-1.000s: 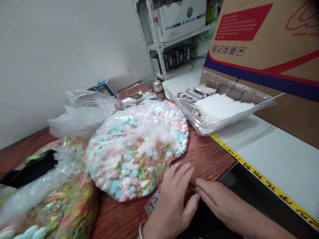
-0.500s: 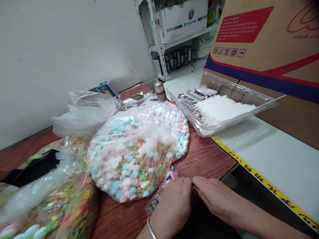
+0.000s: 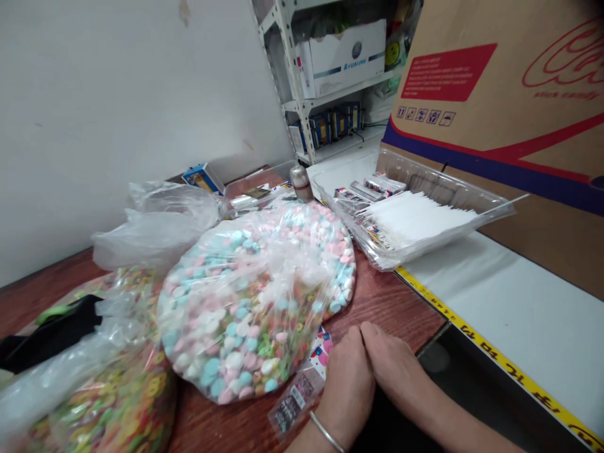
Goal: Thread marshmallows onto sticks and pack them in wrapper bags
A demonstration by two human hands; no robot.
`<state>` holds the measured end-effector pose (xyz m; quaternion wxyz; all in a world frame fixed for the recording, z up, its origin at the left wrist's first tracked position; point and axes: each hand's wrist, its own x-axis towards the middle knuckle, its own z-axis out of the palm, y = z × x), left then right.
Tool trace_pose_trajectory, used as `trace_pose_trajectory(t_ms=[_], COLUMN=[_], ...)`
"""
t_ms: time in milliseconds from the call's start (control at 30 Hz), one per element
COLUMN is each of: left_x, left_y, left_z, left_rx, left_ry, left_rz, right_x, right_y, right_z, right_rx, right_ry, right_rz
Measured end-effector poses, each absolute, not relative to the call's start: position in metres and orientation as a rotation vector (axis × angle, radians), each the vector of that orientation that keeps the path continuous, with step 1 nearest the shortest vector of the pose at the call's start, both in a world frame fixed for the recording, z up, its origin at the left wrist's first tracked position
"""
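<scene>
Meeting at five o'clock in my head view, the left hand (image 3: 350,380) and right hand (image 3: 394,362) touch side by side at the table's (image 3: 377,308) near edge. Their fingers curl down out of my sight, so I cannot tell whether they are apart, together or clamped on anything. From here I have the printed packet (image 3: 298,395) at six o'clock, flat on the wood, its right edge running behind the left hand and its upper end just beside the clear bag of pastel candy (image 3: 231,327). That bag fills the middle, leaning toward seven. I see a bag of ring-shaped candy (image 3: 136,402) at eight, a crumpled plastic bag (image 3: 151,233) at nine, a metallic cylinder (image 3: 301,182) at twelve, and a clear tray (image 3: 491,211) of white sticks (image 3: 419,217) at three.
</scene>
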<state>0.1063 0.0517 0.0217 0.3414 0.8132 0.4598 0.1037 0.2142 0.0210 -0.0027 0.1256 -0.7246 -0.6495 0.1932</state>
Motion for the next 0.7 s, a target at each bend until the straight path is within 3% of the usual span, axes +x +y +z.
trace_pose_trajectory(t_ms=[333, 700], left_x=[0.124, 0.090], left_y=[0.082, 0.053], left_z=[0.007, 0.026], left_rx=[2.143, 1.851], left_ry=[1.128, 1.164], left_rz=[0.513, 0.419], right_x=[0.263, 0.301], right_y=[0.053, 0.045], right_z=[-0.018, -0.036], right_rx=[-1.971, -1.665], right_ry=[-1.969, -2.004], right_rz=[0.203, 0.373])
